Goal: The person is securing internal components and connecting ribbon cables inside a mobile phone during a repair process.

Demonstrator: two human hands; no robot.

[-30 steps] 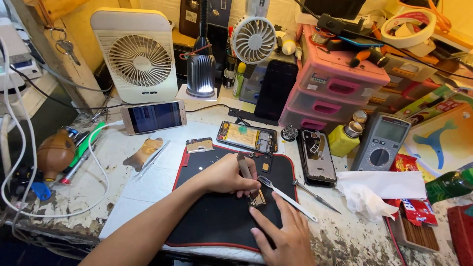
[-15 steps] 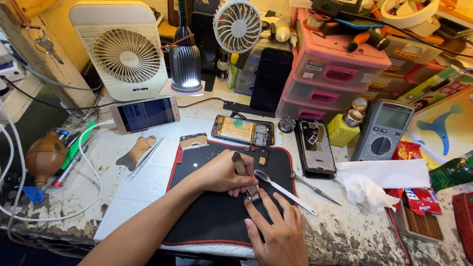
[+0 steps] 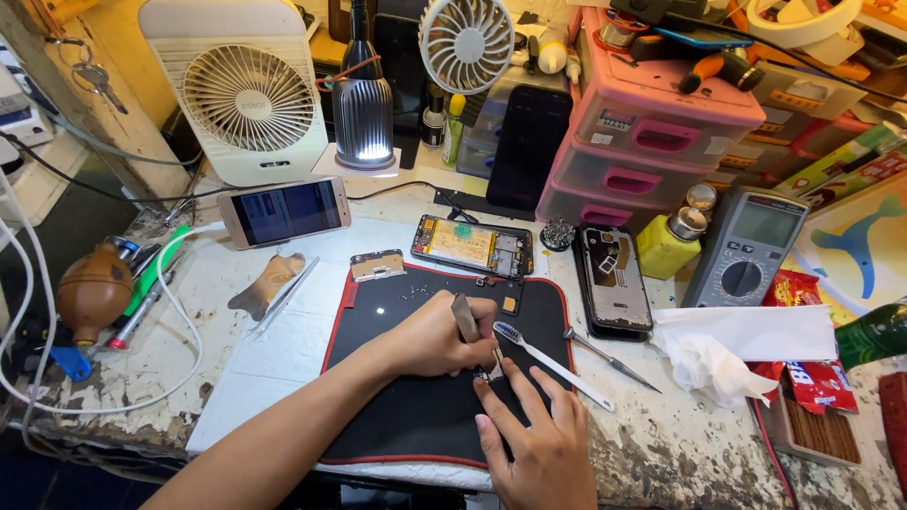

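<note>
My left hand (image 3: 427, 338) rests on a black work mat (image 3: 397, 430) with a red border, shut on a pair of metal tweezers (image 3: 464, 318). The tweezer tips point down at a small part (image 3: 491, 374) on the mat. My right hand (image 3: 543, 444) comes in from the bottom edge, with its fingertips pressing on that same small part. A white toothbrush (image 3: 556, 361) lies on the mat just right of both hands, and several tiny screws lie scattered near the mat's far edge.
Beyond the mat lie an opened phone (image 3: 472, 246), a phone back cover (image 3: 614, 279), a thin pointed tool (image 3: 609, 357), crumpled tissue (image 3: 718, 354) and a multimeter (image 3: 746, 250). A lit white phone (image 3: 283, 212), a fan (image 3: 248, 94), a lamp (image 3: 364, 113) and pink drawers (image 3: 652, 142) stand at the back.
The head view has shifted a little. Both hands have stayed on the small part, my left hand still gripping the tweezers.
</note>
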